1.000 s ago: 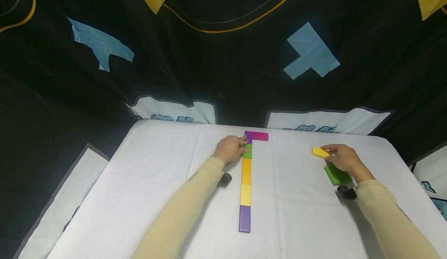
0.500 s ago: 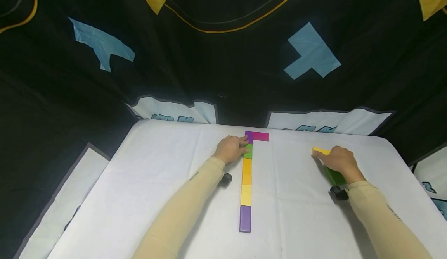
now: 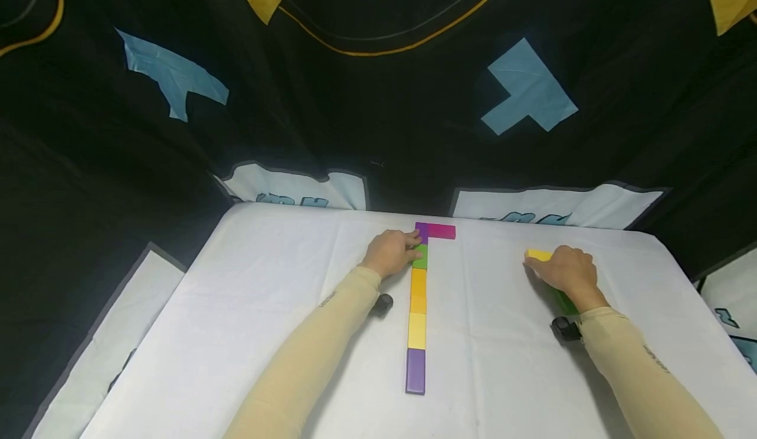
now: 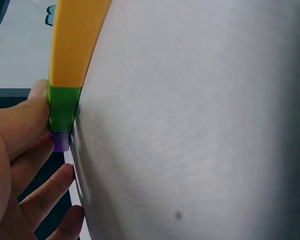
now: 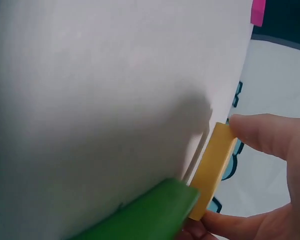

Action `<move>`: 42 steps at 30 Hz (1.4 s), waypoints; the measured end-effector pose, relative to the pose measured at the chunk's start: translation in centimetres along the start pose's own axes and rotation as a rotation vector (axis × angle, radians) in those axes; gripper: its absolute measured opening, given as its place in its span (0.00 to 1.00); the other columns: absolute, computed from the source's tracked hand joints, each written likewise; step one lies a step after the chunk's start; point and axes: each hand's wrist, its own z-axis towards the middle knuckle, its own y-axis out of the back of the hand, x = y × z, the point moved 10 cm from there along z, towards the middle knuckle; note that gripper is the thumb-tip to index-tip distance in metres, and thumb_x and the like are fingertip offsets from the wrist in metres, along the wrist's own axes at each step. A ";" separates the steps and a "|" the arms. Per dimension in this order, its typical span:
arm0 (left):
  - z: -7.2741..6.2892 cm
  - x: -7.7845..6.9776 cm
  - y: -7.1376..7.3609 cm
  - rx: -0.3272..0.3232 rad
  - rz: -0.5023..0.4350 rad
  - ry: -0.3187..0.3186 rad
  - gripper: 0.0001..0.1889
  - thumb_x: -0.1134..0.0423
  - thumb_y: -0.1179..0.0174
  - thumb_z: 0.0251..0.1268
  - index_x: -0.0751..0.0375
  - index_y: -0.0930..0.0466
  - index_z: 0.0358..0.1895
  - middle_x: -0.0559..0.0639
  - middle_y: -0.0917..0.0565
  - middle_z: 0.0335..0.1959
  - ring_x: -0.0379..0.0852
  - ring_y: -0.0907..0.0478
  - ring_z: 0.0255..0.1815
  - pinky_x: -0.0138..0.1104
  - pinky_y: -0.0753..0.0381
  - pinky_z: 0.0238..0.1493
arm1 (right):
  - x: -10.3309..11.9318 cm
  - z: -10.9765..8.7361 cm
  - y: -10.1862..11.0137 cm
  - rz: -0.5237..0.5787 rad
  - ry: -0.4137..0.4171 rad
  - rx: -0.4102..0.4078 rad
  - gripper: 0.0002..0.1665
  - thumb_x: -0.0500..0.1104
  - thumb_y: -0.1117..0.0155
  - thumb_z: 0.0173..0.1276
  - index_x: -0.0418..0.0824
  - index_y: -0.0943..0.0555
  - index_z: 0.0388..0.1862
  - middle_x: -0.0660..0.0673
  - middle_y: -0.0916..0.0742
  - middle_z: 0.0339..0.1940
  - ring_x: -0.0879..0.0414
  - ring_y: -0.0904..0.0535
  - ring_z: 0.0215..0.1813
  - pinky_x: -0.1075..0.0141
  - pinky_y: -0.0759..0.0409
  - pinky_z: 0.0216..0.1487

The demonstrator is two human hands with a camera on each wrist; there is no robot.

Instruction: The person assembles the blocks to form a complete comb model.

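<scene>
My left hand (image 3: 389,253) rests at the far end of a row of coloured blocks. Its thumb touches the green block (image 4: 65,109) and a fingertip lies against the purple block (image 4: 61,142); the other fingers are loosely spread. At the right, my right hand (image 3: 566,270) holds a yellow block (image 5: 212,172) by its ends, between thumb and fingers. The hand hides much of that block in the head view. Under the palm is a larger green block (image 5: 145,215), partly covered; I cannot tell whether it touches the yellow one.
Nearer in the row lie an orange block (image 3: 418,291), a pale yellow block (image 3: 416,330) and a purple block (image 3: 415,371). A magenta block (image 3: 441,231) extends right from the far end. White cloth covers the table (image 3: 503,373); a dark curtain (image 3: 378,110) hangs behind.
My right hand has shifted left and turned over the yellow block, its thumb now at the block's left end. More of the larger green block is hidden. The left hand stays put.
</scene>
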 end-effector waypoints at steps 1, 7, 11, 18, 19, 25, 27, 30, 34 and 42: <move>0.0 0.0 0.0 0.000 0.001 0.000 0.24 0.51 0.34 0.67 0.48 0.22 0.65 0.39 0.25 0.69 0.50 0.29 0.71 0.43 0.31 0.71 | 0.2 0.0 0.1 0.002 0.007 -0.008 0.45 0.63 0.41 0.67 0.17 0.27 0.48 0.26 0.23 0.37 0.36 0.29 0.40 0.54 0.26 0.30; -0.1 0.0 0.1 -0.003 0.012 -0.001 0.24 0.51 0.34 0.67 0.48 0.22 0.65 0.39 0.25 0.68 0.50 0.29 0.71 0.43 0.31 0.71 | 1.7 -0.1 0.3 0.014 0.043 -0.048 0.46 0.64 0.41 0.66 0.17 0.26 0.52 0.26 0.20 0.39 0.36 0.26 0.40 0.54 0.25 0.30; -0.1 0.0 0.0 0.000 0.014 0.000 0.24 0.51 0.34 0.67 0.47 0.22 0.65 0.39 0.25 0.69 0.50 0.29 0.71 0.43 0.31 0.71 | 2.6 -0.2 0.1 0.017 0.055 -0.064 0.48 0.65 0.40 0.66 0.17 0.27 0.54 0.25 0.20 0.41 0.35 0.25 0.42 0.51 0.24 0.34; -0.1 0.0 0.0 0.001 0.018 0.003 0.24 0.51 0.34 0.68 0.48 0.22 0.65 0.39 0.25 0.69 0.50 0.29 0.71 0.43 0.31 0.71 | 4.3 -0.5 -0.2 0.051 0.094 -0.085 0.49 0.64 0.39 0.66 0.17 0.27 0.56 0.23 0.19 0.44 0.33 0.24 0.45 0.48 0.23 0.40; -0.1 0.0 0.0 0.001 0.019 0.003 0.24 0.51 0.34 0.68 0.48 0.22 0.65 0.39 0.25 0.69 0.50 0.29 0.71 0.43 0.31 0.71 | 4.6 -0.6 -0.3 0.055 0.097 -0.087 0.49 0.64 0.39 0.66 0.17 0.27 0.57 0.23 0.19 0.45 0.33 0.24 0.46 0.47 0.22 0.40; -0.1 0.1 0.0 0.001 0.019 0.005 0.24 0.51 0.34 0.67 0.47 0.22 0.66 0.39 0.25 0.69 0.50 0.29 0.71 0.43 0.31 0.71 | 5.7 -0.8 -0.6 0.060 0.088 -0.075 0.47 0.64 0.39 0.66 0.19 0.27 0.58 0.24 0.19 0.46 0.34 0.25 0.47 0.46 0.22 0.44; 0.0 0.1 0.0 0.003 0.015 0.006 0.24 0.51 0.34 0.68 0.47 0.22 0.66 0.39 0.25 0.69 0.50 0.29 0.71 0.43 0.31 0.71 | 6.0 -0.8 -0.8 0.062 0.088 -0.074 0.46 0.63 0.39 0.66 0.19 0.26 0.58 0.25 0.18 0.45 0.35 0.25 0.47 0.46 0.22 0.44; 0.0 0.1 -0.1 0.004 0.018 0.007 0.24 0.51 0.34 0.68 0.47 0.22 0.66 0.39 0.26 0.69 0.50 0.29 0.71 0.43 0.32 0.72 | 6.5 -0.8 -1.1 0.068 0.098 -0.076 0.46 0.63 0.39 0.66 0.20 0.25 0.57 0.26 0.18 0.44 0.36 0.24 0.45 0.47 0.21 0.43; 0.1 0.1 -0.2 0.006 0.028 0.007 0.24 0.50 0.34 0.68 0.47 0.22 0.66 0.38 0.26 0.69 0.50 0.29 0.71 0.43 0.31 0.71 | 7.4 -0.9 -1.5 0.083 0.111 -0.074 0.45 0.63 0.38 0.66 0.21 0.25 0.57 0.27 0.17 0.45 0.36 0.23 0.45 0.48 0.20 0.42; 0.1 0.1 -0.2 0.007 0.025 0.008 0.24 0.50 0.34 0.68 0.47 0.22 0.66 0.38 0.26 0.69 0.49 0.30 0.71 0.43 0.32 0.72 | 9.0 -0.8 -2.1 0.111 0.133 -0.075 0.45 0.63 0.38 0.66 0.23 0.24 0.59 0.28 0.17 0.47 0.37 0.23 0.46 0.49 0.20 0.44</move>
